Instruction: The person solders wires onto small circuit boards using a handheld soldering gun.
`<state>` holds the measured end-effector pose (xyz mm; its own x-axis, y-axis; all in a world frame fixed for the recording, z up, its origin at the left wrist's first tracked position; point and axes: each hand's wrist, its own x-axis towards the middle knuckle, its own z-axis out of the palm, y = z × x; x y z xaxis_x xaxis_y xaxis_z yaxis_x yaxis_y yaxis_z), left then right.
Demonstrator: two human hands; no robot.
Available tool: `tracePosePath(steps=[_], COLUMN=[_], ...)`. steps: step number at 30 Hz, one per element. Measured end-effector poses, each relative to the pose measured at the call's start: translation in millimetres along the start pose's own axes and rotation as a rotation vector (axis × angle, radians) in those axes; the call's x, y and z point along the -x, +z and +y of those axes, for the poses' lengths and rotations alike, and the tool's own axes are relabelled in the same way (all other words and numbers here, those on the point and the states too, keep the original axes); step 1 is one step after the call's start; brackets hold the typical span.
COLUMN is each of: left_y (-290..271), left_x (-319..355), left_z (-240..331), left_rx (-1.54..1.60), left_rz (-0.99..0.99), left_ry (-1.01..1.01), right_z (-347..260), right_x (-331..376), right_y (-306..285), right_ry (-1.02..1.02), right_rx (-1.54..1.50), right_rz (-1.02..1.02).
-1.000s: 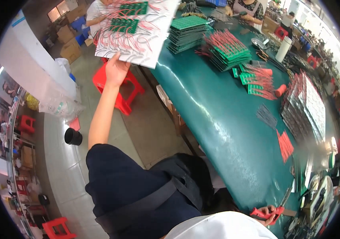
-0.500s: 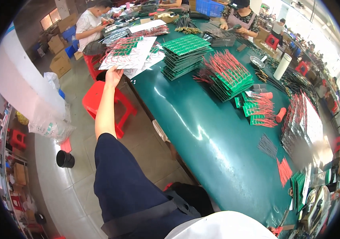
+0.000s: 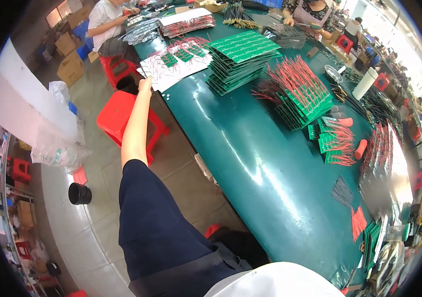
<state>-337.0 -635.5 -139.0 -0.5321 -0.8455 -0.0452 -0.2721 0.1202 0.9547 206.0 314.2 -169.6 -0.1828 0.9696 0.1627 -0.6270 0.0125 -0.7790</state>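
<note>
My left hand (image 3: 145, 84) is stretched out to the far left edge of the green table, its fingers closed at the near corner of a white sheet (image 3: 157, 79). On that sheet lie small green circuit boards (image 3: 185, 54) with thin red wires. The sheet rests about flat on the tabletop, against a tall stack of green circuit board panels (image 3: 244, 47). Small white bits (image 3: 167, 96) lie by the table edge near my hand. My right hand does not show.
Red-wired green boards (image 3: 300, 89) are stacked mid-table, with smaller ones (image 3: 337, 143) nearer. Grey wires (image 3: 342, 192) and red wires (image 3: 358, 222) lie at right. A red stool (image 3: 117, 116) stands beneath my left arm. Co-workers sit across the table's far end.
The white sheet, which was tilted up in my left hand, has come down flat onto the table with its wired boards. The whole view has shifted slightly.
</note>
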Motion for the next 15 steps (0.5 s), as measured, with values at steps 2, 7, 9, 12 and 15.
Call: tracePosePath(steps=[2,7,9,12,15], left_y=[81,101,62,47,35], left_x=[39,107,113,150,133], left_z=[-26,-6,-3,18,12], left_rx=[0.325,-0.548,-0.667,-0.89,-0.852], left_rz=[-0.174,0.062,0.002,-0.093,-0.09], left_ry=[-0.081,0.149,0.214,0.373,0.431], right_z=[-13,-6,22,-9,-8], right_x=[1,-21,-59,-7,2], right_y=[-15,-47,-98,-11,15], right_ry=[-0.077,-0.358,-0.77,-0.163,-0.263], right_rx=[0.018,0.348,0.843,0.054,0.203], right_rz=[-0.04,-0.051,-0.15,0.022,0.108])
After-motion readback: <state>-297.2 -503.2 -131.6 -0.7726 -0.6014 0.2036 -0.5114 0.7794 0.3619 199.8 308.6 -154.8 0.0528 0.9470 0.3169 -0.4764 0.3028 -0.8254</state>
